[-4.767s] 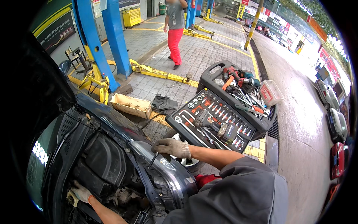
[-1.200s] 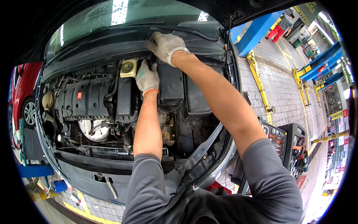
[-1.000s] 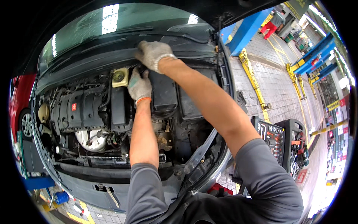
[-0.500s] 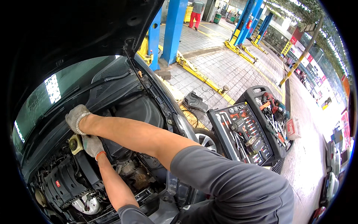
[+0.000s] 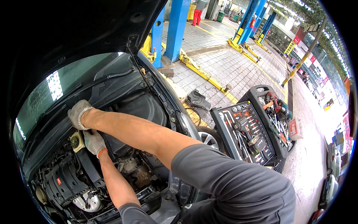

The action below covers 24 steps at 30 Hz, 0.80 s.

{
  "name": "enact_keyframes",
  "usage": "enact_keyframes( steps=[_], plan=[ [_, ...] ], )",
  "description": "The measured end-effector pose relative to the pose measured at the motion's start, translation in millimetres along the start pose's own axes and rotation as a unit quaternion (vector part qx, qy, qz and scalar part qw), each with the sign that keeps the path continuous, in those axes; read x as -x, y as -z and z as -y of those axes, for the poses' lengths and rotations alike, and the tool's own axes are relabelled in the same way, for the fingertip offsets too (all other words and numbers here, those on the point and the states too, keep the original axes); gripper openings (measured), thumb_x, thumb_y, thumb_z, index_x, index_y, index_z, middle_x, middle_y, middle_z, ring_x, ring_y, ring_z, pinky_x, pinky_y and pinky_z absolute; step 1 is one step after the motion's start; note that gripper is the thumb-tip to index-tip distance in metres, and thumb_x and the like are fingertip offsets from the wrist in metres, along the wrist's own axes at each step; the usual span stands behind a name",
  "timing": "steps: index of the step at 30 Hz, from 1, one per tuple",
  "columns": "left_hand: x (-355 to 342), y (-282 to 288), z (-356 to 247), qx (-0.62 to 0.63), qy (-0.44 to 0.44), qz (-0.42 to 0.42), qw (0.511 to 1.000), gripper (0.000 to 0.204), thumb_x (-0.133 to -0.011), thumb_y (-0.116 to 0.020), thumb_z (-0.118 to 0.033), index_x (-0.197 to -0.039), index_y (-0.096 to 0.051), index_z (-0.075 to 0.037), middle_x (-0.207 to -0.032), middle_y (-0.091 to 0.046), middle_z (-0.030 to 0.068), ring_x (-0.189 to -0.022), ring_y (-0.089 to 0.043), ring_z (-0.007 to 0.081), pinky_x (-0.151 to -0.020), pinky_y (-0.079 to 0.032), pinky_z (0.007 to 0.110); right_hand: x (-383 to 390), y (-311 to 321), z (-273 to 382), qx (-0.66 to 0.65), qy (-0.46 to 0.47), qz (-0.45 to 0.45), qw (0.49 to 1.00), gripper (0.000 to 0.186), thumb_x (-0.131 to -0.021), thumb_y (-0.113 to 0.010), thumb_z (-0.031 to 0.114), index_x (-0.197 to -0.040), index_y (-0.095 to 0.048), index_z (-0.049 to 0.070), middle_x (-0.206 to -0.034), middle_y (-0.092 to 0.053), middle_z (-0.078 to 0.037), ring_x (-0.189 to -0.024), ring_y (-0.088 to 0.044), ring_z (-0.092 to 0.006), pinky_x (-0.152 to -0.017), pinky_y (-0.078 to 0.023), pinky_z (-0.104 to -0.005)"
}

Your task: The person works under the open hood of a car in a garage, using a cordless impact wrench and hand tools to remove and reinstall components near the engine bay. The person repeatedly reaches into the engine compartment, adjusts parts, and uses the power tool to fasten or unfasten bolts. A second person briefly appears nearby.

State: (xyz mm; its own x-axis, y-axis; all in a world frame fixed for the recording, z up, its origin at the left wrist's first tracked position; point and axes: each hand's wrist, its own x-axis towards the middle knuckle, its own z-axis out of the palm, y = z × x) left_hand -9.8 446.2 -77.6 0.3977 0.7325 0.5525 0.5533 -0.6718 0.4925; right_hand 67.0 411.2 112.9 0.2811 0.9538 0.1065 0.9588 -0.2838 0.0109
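My gloved right hand is closed at the back of the engine bay, below the windshield; what it grips is hidden. Just beneath it, my gloved left hand is closed on something I cannot make out, right beside the cream fluid reservoir with its dark cap. The black engine cover lies toward the lower left, and a dark moulded housing sits to the right, partly behind my right forearm.
The raised hood overhangs the bay. Right of the car, an open socket case and a case of tools stand beside the wheel. Behind are blue lift posts with yellow arms, and a person in red trousers.
Since the oldest frame, my right hand has left the fender, where it held a slim tool, for the rear bay. The other person walked farther away. The last half second shows little movement.
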Motion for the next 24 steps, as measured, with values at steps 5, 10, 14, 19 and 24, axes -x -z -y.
enact_keyframes(
  steps=[5, 10, 14, 19, 24],
  plan=[
    [-1, 9, -1, 0.002, 0.025, 0.035, 0.999, 0.045, -0.103, -0.056, -0.031, -0.134, -0.061, 0.001, -0.126, -0.068, 0.0245, -0.112, -0.065, 0.0421, -0.092, -0.053, 0.045, 8, 14, 5, -0.035, -0.015, 0.011, 0.999, 0.043, -0.096, -0.058, 0.027, -0.13, -0.064, 0.002, -0.121, -0.075, -0.014, -0.109, -0.073, -0.0287, -0.085, -0.06, -0.0428],
    [-1, 11, -11, -0.013, 0.031, 0.056, 0.998, 0.048, -0.104, -0.055, -0.033, -0.138, -0.057, 0.001, -0.127, -0.067, 0.0251, -0.114, -0.065, 0.042, -0.093, -0.053, 0.045, -5, 0, 3, -0.007, -0.03, -0.006, 0.999, 0.041, -0.098, -0.055, 0.028, -0.13, -0.066, 0.005, -0.123, -0.074, -0.014, -0.111, -0.073, -0.028, -0.086, -0.059, -0.0427],
    [-1, 19, -13, 0.005, 0.064, 0.052, 0.997, 0.049, -0.104, -0.055, -0.034, -0.139, -0.057, 0.0, -0.128, -0.067, 0.0252, -0.113, -0.065, 0.0427, -0.092, -0.053, 0.047, 7, 12, 3, -0.01, 0.0, -0.002, 1.0, 0.043, -0.099, -0.054, 0.028, -0.132, -0.065, 0.003, -0.125, -0.073, -0.015, -0.114, -0.072, -0.0279, -0.088, -0.059, -0.0422],
    [-1, 15, -14, 0.031, 0.057, 0.047, 0.997, 0.053, -0.103, -0.058, -0.036, -0.14, -0.058, 0.002, -0.132, -0.066, 0.0241, -0.117, -0.064, 0.0411, -0.094, -0.051, 0.046, 8, 18, -1, -0.03, -0.019, 0.02, 0.999, 0.046, -0.097, -0.056, 0.027, -0.133, -0.064, 0.001, -0.126, -0.072, -0.016, -0.115, -0.071, -0.0298, -0.091, -0.058, -0.0425],
    [-1, 13, -12, 0.023, 0.058, 0.037, 0.997, 0.053, -0.101, -0.06, -0.037, -0.139, -0.058, 0.0, -0.129, -0.067, 0.0233, -0.115, -0.065, 0.0402, -0.093, -0.052, 0.046, 25, 30, 4, -0.017, 0.039, 0.007, 0.999, 0.033, -0.089, -0.064, 0.025, -0.11, -0.078, 0.003, -0.113, -0.076, -0.019, -0.108, -0.073, -0.0322, -0.09, -0.059, -0.0436]
  ],
)
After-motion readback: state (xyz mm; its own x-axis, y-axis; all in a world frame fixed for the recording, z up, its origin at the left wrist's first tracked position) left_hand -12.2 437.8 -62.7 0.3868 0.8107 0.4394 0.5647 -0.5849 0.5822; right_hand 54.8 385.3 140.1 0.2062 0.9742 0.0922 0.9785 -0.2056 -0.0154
